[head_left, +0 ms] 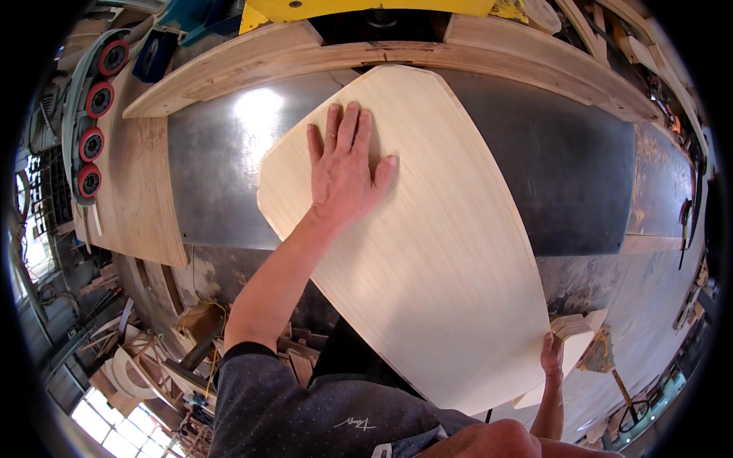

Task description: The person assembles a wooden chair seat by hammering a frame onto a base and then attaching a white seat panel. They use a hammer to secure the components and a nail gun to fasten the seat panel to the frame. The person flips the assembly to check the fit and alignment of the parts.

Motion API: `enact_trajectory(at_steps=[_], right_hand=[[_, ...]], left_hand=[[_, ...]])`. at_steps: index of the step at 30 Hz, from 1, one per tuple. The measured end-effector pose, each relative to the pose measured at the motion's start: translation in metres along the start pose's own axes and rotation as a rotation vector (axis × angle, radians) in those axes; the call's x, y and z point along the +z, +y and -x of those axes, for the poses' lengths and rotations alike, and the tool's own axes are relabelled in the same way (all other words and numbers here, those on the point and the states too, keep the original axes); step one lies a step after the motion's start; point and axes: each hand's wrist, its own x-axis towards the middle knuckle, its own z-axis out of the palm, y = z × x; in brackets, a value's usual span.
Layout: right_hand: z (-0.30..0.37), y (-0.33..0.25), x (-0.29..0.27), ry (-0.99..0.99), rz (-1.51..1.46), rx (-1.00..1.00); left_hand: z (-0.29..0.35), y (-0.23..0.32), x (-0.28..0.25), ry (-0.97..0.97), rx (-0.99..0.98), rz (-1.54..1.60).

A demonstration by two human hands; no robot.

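Note:
A large pale wooden panel [435,221] with clipped corners lies slantwise over a dark steel machine table [565,168]. Its far end meets a wooden fence [519,65], under a yellow guard [366,11]. My left hand [347,164] rests flat on the panel's far left part, fingers stretched out and thumb apart. Down at the near right edge, my right hand [551,356] grips the panel, thumb on top and the other fingers mostly hidden. The panel's near end reaches close to my body.
Several pale boards [573,328] are stacked beside my right hand. A power feeder with red-rimmed wheels [99,99] stands at the left, next to a wooden side board [141,175]. Wood offcuts [301,355] lie on the floor below.

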Motion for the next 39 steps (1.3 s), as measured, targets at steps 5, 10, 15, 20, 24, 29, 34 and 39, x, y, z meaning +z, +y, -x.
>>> enact_trajectory(at_steps=[5, 10, 15, 20, 24, 29, 34, 39], right_hand=[[-0.002, 0.000, 0.001, 0.065, -0.042, -0.049], [-0.003, 0.009, 0.008, 0.108, -0.035, -0.021], [-0.008, 0.009, 0.008, 0.182, -0.038, -0.055], [-0.017, -0.001, -0.006, 0.191, -0.079, -0.104], [-0.020, 0.000, -0.010, 0.188, -0.067, -0.118], [-0.025, 0.001, -0.017, 0.153, -0.077, -0.096], [-0.028, 0.005, -0.021, 0.171, -0.053, -0.100], [-0.036, 0.014, -0.029, 0.159, -0.048, -0.109]], left_hand=[[0.000, 0.002, 0.000, -0.011, 0.005, 0.002], [-0.003, 0.002, 0.000, -0.027, 0.007, 0.030], [0.000, 0.005, -0.003, -0.044, -0.007, 0.018], [-0.001, 0.005, 0.001, -0.042, -0.034, 0.018], [-0.001, 0.005, 0.002, -0.046, -0.038, 0.018], [0.001, 0.005, 0.003, -0.036, -0.041, 0.021], [0.000, 0.009, 0.001, -0.049, -0.054, 0.016], [0.000, 0.009, 0.002, -0.050, -0.063, 0.020]])
